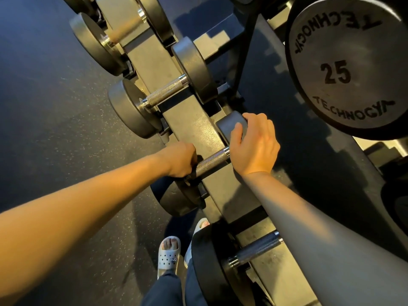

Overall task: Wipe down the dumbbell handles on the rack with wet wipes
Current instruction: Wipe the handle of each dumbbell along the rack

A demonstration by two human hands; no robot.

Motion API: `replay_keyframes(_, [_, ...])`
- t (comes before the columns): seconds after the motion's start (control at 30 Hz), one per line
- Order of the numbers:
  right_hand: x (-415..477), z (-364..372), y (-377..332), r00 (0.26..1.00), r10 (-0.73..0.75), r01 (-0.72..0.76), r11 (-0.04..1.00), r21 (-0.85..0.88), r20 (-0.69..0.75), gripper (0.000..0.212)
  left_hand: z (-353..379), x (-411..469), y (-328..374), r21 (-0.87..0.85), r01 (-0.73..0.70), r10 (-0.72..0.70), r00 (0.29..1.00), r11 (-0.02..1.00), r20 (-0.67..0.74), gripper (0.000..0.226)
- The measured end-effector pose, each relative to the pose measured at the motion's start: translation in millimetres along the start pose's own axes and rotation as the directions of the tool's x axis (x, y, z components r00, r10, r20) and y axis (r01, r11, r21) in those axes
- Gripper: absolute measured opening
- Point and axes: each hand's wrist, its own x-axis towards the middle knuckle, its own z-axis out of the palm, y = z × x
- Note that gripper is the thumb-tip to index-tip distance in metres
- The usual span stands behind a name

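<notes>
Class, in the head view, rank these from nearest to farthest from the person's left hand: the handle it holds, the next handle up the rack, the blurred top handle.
1. Held handle: gripped by the left hand, at centre.
2. Middle handle: next dumbbell up the rack.
3. Top handle: farthest, upper left, blurred.

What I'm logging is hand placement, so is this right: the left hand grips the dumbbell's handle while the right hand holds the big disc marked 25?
Not quite. The head view shows the right hand holding the far head of that same dumbbell, clear of the disc marked 25. The left hand does grip the handle.
</notes>
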Motion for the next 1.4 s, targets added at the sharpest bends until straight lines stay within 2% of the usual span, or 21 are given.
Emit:
replay_keyframes(0.07, [0, 0, -1, 1.000, 0.005, -0.005, 1.000, 0.014, -0.001, 0.027, 0, -4, -2, 0.128, -0.002, -0.006, 0.998, 0.992, 0.057, 0.022])
replay_keyframes(0.13, [-1, -1, -2, 1.000, 0.010, -0.009, 1.000, 0.028, -0.006, 0.026, -6, 1, 6, 0.087, 0.044, -0.046, 0.999, 0.995, 0.023, 0.018])
replay_keyframes(0.23, [-1, -1, -2, 1.000, 0.015, -0.015, 0.999, 0.044, -0.008, 0.028, -15, 16, 22, -0.160, 0.205, -0.220, 0.972, 0.966, -0.087, 0.013])
replay_keyframes(0.3, [-2, -1, -2, 1.000, 0.009, -0.008, 0.999, 0.044, -0.012, 0.029, -21, 30, 34, -0.397, 0.240, -0.316, 0.939, 0.886, -0.137, 0.009])
replay_keyframes(0.4, [-2, 0, -2, 1.000, -0.001, 0.002, 0.999, 0.032, -0.019, 0.029, -19, 42, 52, -0.695, 0.162, -0.381, 0.908, 0.701, -0.173, 0.013])
replay_keyframes(0.47, [-2, -1, -3, 1.000, -0.002, 0.003, 1.000, 0.027, -0.030, 0.029, -12, 31, 60, -0.751, 0.112, -0.370, 0.910, 0.651, -0.185, 0.009])
replay_keyframes(0.5, [-3, -1, -3, 0.999, -0.003, 0.004, 1.000, 0.031, -0.033, 0.028, -8, 23, 59, -0.745, 0.068, -0.316, 0.928, 0.663, -0.196, 0.014])
replay_keyframes(0.6, [-2, -1, -3, 0.999, -0.001, 0.002, 0.999, 0.035, -0.033, 0.026, 0, -8, 40, -0.527, -0.045, -0.038, 0.988, 0.849, -0.147, 0.017])
replay_keyframes(0.67, [-2, -2, -1, 1.000, 0.001, -0.001, 1.000, 0.015, -0.016, 0.024, 3, -19, 26, -0.266, -0.054, 0.040, 0.998, 0.962, -0.058, 0.012])
replay_keyframes(0.7, [-2, -2, -1, 1.000, 0.004, -0.004, 1.000, 0.011, -0.006, 0.023, 5, -23, 22, -0.125, -0.034, 0.031, 0.999, 0.992, -0.029, 0.018])
replay_keyframes(0.8, [0, -3, -3, 1.000, 0.008, -0.008, 1.000, 0.000, 0.018, 0.023, 6, -33, 30, 0.269, -0.008, 0.015, 1.000, 0.963, -0.025, 0.031])
replay_keyframes(0.87, [0, -11, -7, 0.998, 0.023, -0.023, 1.000, 0.003, 0.056, 0.024, 5, -36, 37, 0.403, 0.005, 0.034, 0.995, 0.915, -0.091, 0.031])
replay_keyframes(0.93, [-15, -25, -13, 0.999, -0.014, 0.014, 1.000, 0.016, 0.031, 0.023, 1, -35, 33, 0.315, 0.067, -0.014, 0.986, 0.947, -0.168, 0.030])
replay_keyframes(1.0, [-54, -35, -25, 0.998, -0.065, 0.067, 0.993, 0.099, -0.024, 0.018, -2, -33, 21, 0.078, 0.125, -0.107, 0.973, 0.989, -0.203, 0.024])
replay_keyframes(1.03, [-76, -34, -33, 0.999, -0.020, 0.011, 0.980, 0.200, 0.046, 0.015, -3, -33, 16, -0.027, 0.128, -0.131, 0.971, 0.991, -0.199, 0.019])
replay_keyframes(1.07, [-95, -28, -41, 0.980, 0.060, -0.116, 0.947, 0.301, 0.191, 0.013, -3, -32, 12, -0.103, 0.113, -0.130, 0.976, 0.988, -0.175, 0.013])
replay_keyframes(1.13, [-118, -7, -52, 0.845, 0.215, -0.436, 0.807, 0.399, 0.489, 0.015, -3, -33, 8, -0.237, 0.053, -0.072, 0.995, 0.970, -0.075, 0.011])
replay_keyframes(1.17, [-122, 6, -54, 0.792, 0.268, -0.534, 0.739, 0.411, 0.549, 0.017, -4, -35, 8, -0.293, 0.034, -0.043, 0.999, 0.955, -0.024, 0.017])
replay_keyframes(1.23, [-119, 24, -57, 0.765, 0.334, -0.609, 0.654, 0.449, 0.550, 0.019, -3, -39, 8, -0.332, 0.024, -0.029, 1.000, 0.943, -0.012, 0.029])
replay_keyframes(1.33, [-116, 38, -57, 0.784, 0.377, -0.601, 0.661, 0.450, 0.493, 0.006, 6, -45, 3, -0.364, 0.026, -0.105, 0.974, 0.931, -0.200, 0.032])
replay_keyframes(1.4, [-119, 39, -50, 0.787, 0.409, -0.598, 0.689, 0.410, 0.462, 0.016, 19, -51, -1, -0.368, 0.043, -0.200, 0.894, 0.929, -0.400, 0.024])
